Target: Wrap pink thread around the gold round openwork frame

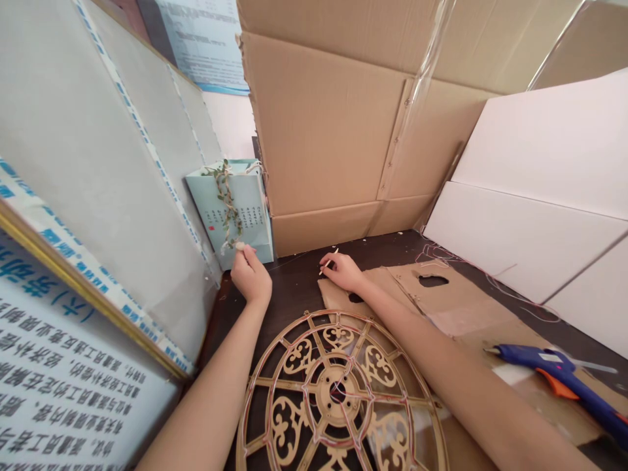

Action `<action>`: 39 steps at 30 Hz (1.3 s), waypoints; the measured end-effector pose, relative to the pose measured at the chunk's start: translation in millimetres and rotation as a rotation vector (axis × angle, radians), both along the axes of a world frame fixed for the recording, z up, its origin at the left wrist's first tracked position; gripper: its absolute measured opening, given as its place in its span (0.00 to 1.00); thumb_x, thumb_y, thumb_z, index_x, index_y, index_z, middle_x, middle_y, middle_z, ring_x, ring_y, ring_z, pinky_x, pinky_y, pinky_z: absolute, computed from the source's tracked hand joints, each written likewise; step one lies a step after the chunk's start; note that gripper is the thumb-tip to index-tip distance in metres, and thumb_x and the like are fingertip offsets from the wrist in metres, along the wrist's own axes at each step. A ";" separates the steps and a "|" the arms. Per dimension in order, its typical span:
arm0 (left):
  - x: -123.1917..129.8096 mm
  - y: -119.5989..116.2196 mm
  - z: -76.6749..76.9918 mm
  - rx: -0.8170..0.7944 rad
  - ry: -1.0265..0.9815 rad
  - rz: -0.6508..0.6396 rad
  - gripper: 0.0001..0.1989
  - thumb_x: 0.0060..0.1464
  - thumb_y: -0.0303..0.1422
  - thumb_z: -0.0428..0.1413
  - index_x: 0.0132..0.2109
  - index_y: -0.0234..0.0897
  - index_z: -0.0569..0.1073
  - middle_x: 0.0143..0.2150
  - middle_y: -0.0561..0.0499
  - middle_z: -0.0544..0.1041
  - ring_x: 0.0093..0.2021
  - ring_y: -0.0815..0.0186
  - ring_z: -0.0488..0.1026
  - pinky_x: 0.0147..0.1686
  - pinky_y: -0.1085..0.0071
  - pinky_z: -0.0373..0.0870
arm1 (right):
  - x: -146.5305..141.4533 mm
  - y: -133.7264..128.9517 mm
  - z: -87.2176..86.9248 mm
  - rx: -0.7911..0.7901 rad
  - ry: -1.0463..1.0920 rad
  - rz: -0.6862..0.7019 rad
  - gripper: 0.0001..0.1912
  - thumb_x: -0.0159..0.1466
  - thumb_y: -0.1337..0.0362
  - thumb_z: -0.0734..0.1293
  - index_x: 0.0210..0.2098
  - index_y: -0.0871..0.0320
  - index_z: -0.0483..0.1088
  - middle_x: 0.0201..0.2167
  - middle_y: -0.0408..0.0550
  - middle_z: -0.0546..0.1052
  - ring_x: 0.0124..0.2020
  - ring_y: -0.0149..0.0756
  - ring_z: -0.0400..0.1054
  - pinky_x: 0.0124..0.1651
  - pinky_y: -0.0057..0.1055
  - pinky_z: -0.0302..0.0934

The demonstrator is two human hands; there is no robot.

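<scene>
My left hand [252,275] is closed in a pinch at the left, with a small pale spot at its fingertips that I cannot make out. Right behind those fingertips, a leafy twine garland [228,196] hangs down the front of a light blue paper bag [251,196]. Above the dark table, my right hand [342,271] pinches a thin pale stick [324,267] between its fingers. Below both hands lies a round wooden lattice wheel [338,337] with scroll cut-outs and reddish and white wire along its rings and spokes. My right forearm passes over its right edge.
A flat cardboard piece [461,294] with holes lies to the right, with a blue glue gun [549,366] on it. Loose thin wire [500,284] trails near white boxes [534,196]. Tall cardboard [333,131] stands behind; a grey panel [98,131] borders the left.
</scene>
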State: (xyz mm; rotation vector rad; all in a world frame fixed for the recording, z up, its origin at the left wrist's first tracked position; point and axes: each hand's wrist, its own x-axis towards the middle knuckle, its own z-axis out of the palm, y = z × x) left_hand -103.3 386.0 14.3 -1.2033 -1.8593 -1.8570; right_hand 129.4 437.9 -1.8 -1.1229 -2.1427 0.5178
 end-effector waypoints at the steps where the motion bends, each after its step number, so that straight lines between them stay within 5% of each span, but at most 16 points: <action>1: -0.1 0.1 -0.1 0.003 -0.001 -0.001 0.20 0.70 0.39 0.40 0.38 0.37 0.72 0.37 0.40 0.77 0.41 0.53 0.76 0.51 0.57 0.71 | 0.0 0.3 -0.3 0.000 -0.001 0.000 0.07 0.66 0.70 0.70 0.44 0.62 0.78 0.36 0.48 0.79 0.29 0.28 0.66 0.37 0.26 0.57; 15: 0.8 2.0 -2.9 -0.007 -0.021 -0.005 0.21 0.71 0.41 0.39 0.42 0.35 0.72 0.36 0.41 0.76 0.41 0.52 0.76 0.51 0.56 0.71 | 0.1 0.2 -0.1 0.001 -0.004 0.000 0.07 0.66 0.70 0.70 0.44 0.62 0.78 0.36 0.48 0.79 0.30 0.29 0.67 0.39 0.26 0.58; 32: -0.5 0.3 -0.5 -0.050 -0.061 -0.032 0.15 0.64 0.46 0.51 0.36 0.40 0.67 0.34 0.46 0.74 0.34 0.56 0.72 0.45 0.61 0.71 | -0.6 0.3 -0.4 -0.010 -0.001 -0.009 0.07 0.66 0.71 0.70 0.43 0.62 0.78 0.34 0.46 0.78 0.29 0.29 0.66 0.39 0.26 0.59; 39: -0.2 1.0 -1.0 -0.099 -0.106 -0.077 0.19 0.67 0.47 0.47 0.33 0.40 0.70 0.30 0.45 0.74 0.35 0.54 0.74 0.44 0.60 0.72 | -0.4 0.5 -0.9 0.006 0.010 0.007 0.07 0.66 0.71 0.70 0.43 0.62 0.78 0.33 0.46 0.78 0.30 0.29 0.67 0.40 0.26 0.60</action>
